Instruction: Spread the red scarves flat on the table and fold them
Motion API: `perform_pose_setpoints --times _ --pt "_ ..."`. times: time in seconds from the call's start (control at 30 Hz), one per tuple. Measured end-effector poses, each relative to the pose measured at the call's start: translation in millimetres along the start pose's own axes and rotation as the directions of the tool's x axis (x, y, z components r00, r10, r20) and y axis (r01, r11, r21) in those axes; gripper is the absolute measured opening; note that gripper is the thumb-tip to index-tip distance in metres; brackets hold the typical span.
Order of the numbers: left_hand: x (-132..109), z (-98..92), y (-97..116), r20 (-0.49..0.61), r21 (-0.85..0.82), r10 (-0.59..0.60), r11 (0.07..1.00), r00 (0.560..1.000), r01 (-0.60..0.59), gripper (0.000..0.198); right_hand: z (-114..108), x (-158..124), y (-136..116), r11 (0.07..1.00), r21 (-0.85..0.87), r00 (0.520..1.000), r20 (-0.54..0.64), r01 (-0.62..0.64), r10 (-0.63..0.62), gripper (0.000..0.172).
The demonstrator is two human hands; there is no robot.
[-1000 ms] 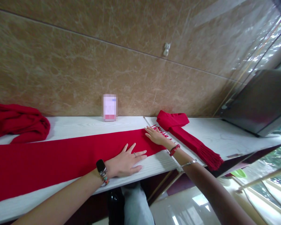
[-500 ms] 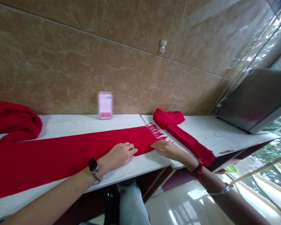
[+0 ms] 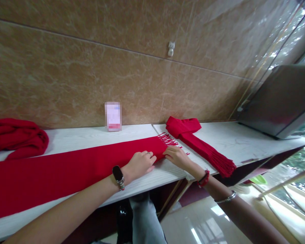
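Note:
A long red scarf [image 3: 73, 167] lies flat along the white counter, its fringe at the right end. My left hand [image 3: 141, 164], with a ring and a dark watch, has its fingers curled on the scarf's near edge, gripping the cloth. Just to the right, my right hand [image 3: 176, 157] pinches the near edge beside the fringe. Beyond it lies a folded red scarf [image 3: 200, 145], its fringed end hanging at the counter's front edge. At the far left sits a bunched red cloth [image 3: 17, 137].
A phone-like object [image 3: 113, 117] with a blurred screen leans against the brown wall. A dark appliance [image 3: 279, 101] stands at the counter's right end. The white counter [image 3: 137, 183] has its front edge near my legs. A green bowl [image 3: 258, 179] shows low at the right.
My left hand has moved right and slightly up along the near edge, and its fingers have curled. My right hand has closed on the edge, which is now lifted and folded slightly inward.

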State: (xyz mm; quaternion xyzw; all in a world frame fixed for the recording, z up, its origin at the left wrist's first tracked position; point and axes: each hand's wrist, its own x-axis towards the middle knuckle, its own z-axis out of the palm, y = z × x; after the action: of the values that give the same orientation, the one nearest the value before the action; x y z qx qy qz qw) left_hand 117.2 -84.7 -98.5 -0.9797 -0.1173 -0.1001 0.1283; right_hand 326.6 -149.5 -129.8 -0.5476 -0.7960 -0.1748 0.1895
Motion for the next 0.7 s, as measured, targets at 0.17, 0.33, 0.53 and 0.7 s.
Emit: perform_pose_setpoints --times 0.17,0.33,0.53,0.7 --pt "14.0 3.4 7.7 -0.039 0.002 -0.009 1.0 0.999 0.01 0.015 -3.0 -0.1 -0.3 0.999 0.032 0.999 -0.048 -0.016 0.018 0.015" --pt "7.3 12.4 6.8 -0.026 -0.081 0.033 0.996 0.999 -0.035 0.02 -6.2 -8.3 -2.6 0.997 0.053 0.998 0.023 0.049 -0.051 0.019" --pt "7.8 15.1 3.8 -0.01 -0.283 0.018 0.959 1.0 -0.02 0.024 -9.9 -15.6 -4.8 0.997 0.071 0.998 0.058 0.026 -0.03 0.023" --pt "7.4 18.2 4.3 0.01 -0.309 0.006 0.951 1.0 -0.002 0.028 -12.0 -13.4 -5.5 0.993 0.116 0.994 0.106 0.022 -0.035 0.026"
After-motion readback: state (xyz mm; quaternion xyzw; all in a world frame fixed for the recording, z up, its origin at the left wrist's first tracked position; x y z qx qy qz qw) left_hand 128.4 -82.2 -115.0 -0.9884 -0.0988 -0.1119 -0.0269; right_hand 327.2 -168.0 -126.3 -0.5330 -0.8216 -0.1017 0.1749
